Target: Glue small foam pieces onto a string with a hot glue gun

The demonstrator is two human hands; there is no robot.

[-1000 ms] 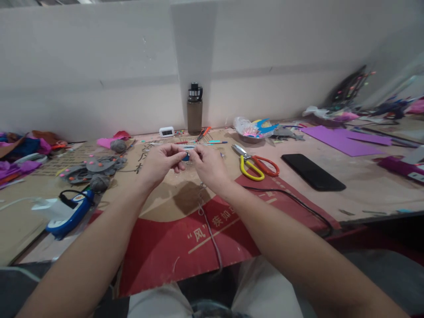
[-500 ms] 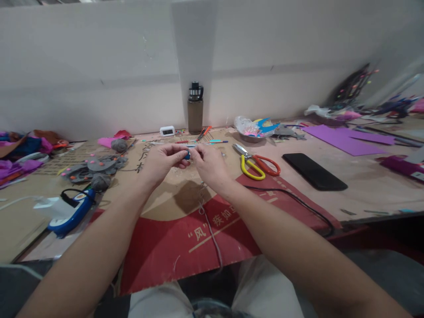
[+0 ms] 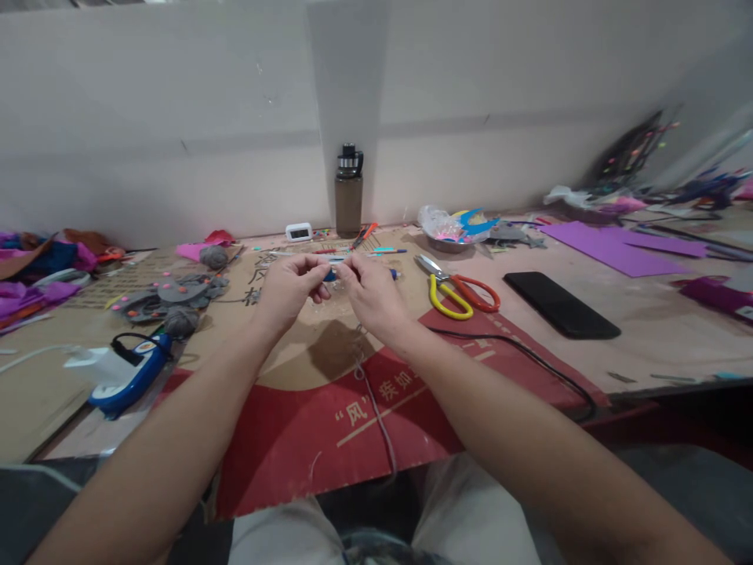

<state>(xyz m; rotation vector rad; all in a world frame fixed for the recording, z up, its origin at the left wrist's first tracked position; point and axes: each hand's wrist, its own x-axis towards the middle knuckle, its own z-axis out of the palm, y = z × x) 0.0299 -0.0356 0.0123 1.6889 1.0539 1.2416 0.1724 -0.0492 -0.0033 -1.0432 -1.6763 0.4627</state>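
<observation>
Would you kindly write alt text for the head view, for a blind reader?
The left hand and right hand pinch a small blue piece together above a cardboard sheet on a cluttered table. Scissors and a black phone lie to their right, a blue glue gun to their left.

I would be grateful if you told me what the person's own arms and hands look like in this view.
Both arms are bare as far as the picture shows: no sleeves, watch or bracelet on the left forearm or right forearm. The left hand and right hand wear no gloves, and I can make out no ring.
</observation>
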